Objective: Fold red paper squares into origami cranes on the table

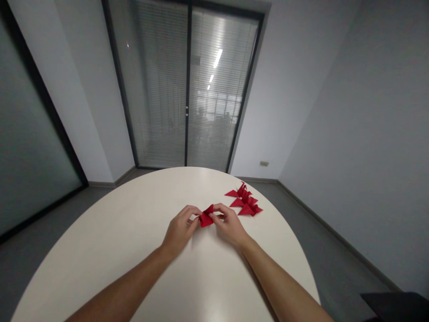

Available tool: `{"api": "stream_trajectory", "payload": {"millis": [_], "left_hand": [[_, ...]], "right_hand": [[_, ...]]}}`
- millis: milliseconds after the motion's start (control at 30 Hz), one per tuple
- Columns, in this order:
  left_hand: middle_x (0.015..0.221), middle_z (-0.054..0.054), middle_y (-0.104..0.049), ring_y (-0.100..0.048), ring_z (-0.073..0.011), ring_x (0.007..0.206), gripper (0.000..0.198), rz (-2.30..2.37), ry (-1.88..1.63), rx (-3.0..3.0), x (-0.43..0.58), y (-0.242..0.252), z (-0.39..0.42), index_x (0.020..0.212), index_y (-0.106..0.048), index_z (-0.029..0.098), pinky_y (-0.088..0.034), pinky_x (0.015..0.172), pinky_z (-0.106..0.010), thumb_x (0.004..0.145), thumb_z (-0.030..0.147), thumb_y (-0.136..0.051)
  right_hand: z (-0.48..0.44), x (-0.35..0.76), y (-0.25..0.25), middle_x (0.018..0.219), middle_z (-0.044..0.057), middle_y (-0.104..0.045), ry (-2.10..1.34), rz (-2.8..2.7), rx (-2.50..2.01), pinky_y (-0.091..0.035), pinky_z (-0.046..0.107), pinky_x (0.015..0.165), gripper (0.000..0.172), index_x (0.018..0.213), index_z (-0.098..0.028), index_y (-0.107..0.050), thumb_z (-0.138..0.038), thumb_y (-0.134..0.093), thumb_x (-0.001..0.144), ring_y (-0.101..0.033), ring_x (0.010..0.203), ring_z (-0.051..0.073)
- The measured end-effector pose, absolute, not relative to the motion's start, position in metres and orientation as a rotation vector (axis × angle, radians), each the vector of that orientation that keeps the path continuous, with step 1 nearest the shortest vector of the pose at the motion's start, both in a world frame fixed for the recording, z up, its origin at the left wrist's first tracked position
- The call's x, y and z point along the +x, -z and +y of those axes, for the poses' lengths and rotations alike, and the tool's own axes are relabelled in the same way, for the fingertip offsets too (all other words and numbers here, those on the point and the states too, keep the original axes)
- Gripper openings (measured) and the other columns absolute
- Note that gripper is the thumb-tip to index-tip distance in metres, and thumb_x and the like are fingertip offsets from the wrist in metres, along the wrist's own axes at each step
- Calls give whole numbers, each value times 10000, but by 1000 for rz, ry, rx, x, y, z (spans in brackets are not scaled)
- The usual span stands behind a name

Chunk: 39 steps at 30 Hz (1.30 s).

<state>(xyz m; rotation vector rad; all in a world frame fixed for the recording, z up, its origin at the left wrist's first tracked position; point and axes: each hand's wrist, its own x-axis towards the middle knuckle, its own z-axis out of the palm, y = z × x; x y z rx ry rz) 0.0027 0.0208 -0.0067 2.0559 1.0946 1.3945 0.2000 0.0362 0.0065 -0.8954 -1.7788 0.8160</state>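
Between my two hands is a small piece of folded red paper (pixel 206 218), held just above the table, with one corner pointing up to the right. My left hand (pixel 182 226) pinches its left edge between thumb and fingers. On the other side, my right hand (pixel 228 222) grips the right edge, thumb in front and fingers behind. The fingers hide parts of the paper's edges. Several folded red paper cranes (pixel 246 201) sit close together on the table, just beyond my right hand.
The white round table (pixel 110 241) spreads under both arms. Beyond its far edge stands a glazed partition with blinds (pixel 161 89). Plain walls (pixel 375 134) rise to the right. A dark object (pixel 398 306) shows at the lower right corner, its kind unclear.
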Motion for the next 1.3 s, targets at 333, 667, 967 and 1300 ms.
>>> {"api": "stream_trajectory", "payload": {"millis": [333,667,967,1300], "left_hand": [[1111,-62,-626,-616,-185,1040,215,1009,-1390,2050,5,6,19,1013,-636,231,-571,706,-246,867,150,-500],[1149,-58,-673,-644,-206,1055,299,1006,-1385,1924,5,4,17,1155,-654,251,-585,766,-284,876,200,-557],[1035,-53,-733,-688,-206,950,223,1038,-1375,1825,5,6,20,1000,-690,217,-573,716,-280,819,165,-571],[1018,-46,-727,-682,-180,861,336,1085,-1354,1761,5,11,23,1074,-656,191,-534,651,-240,747,139,-597]], "right_hand": [[40,199,-3,918,42,-688,-816,-1733,-889,-568,301,707,115,917,-195,-640,-302,-617,880,-672,862,179],[35,198,-6,1104,101,-692,-951,-1707,-852,-561,350,765,194,837,-221,-498,-319,-666,841,-665,1032,224],[35,199,-6,1081,90,-707,-943,-1719,-774,-517,427,929,254,801,-230,-463,-331,-689,856,-668,1023,215],[38,202,-1,1110,84,-710,-1076,-1612,-779,-517,400,913,260,887,-213,-564,-301,-780,773,-672,1017,224]]}}
